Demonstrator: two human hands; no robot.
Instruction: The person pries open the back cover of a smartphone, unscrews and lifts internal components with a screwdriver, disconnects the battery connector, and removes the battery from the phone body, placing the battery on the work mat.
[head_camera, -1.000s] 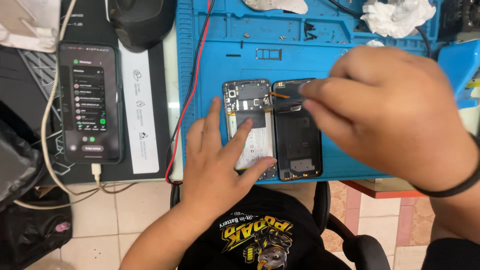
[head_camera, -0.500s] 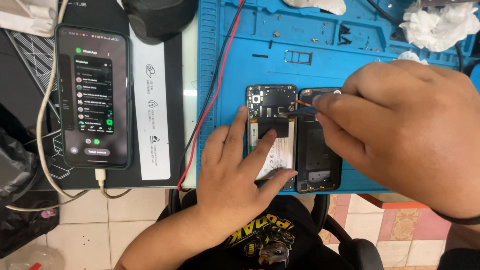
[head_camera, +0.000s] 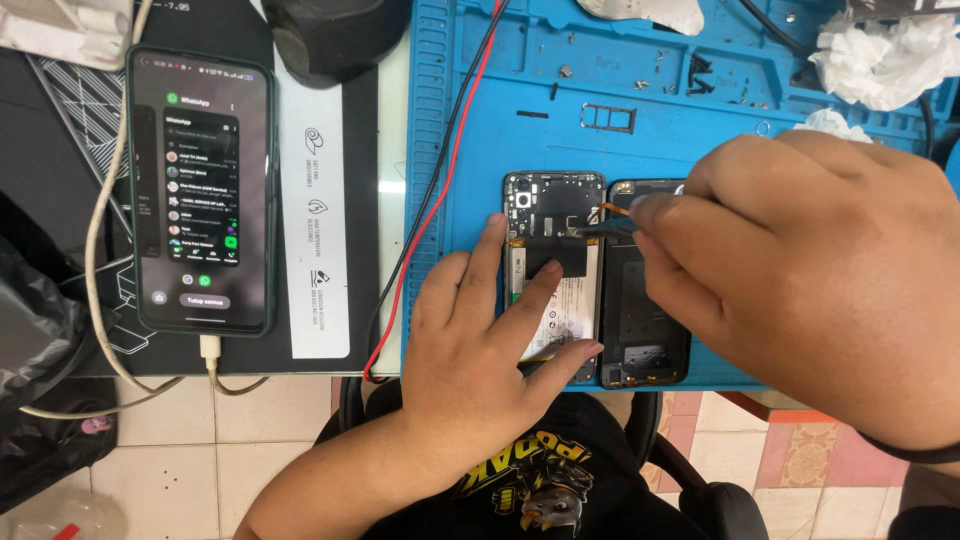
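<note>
- Compared with half a second ago, the view is drifting right and down, so the lit phone on its cable is sitting further from the left edge; both hands are keeping their places on the opened phone.
- Head view: the left hand is lying flat, fingers spread and unclenched, pressing the opened phone down onto the blue mat on the worktop.
- The right hand is pinching a thin tool between thumb and forefinger, its tip touching the upper part of the board, just beside the black tape above the battery.
- The back cover is lying right next to the opened phone, partly under the right hand.
- Loose screws and a small card tray are resting higher on the mat; red and black wires are running along its left edge.
- Doing this well, as I judge it, is meaning steady downward pressure from the left hand, a low tool angle, and gentle levering so the tip is not slipping into the battery.
</note>
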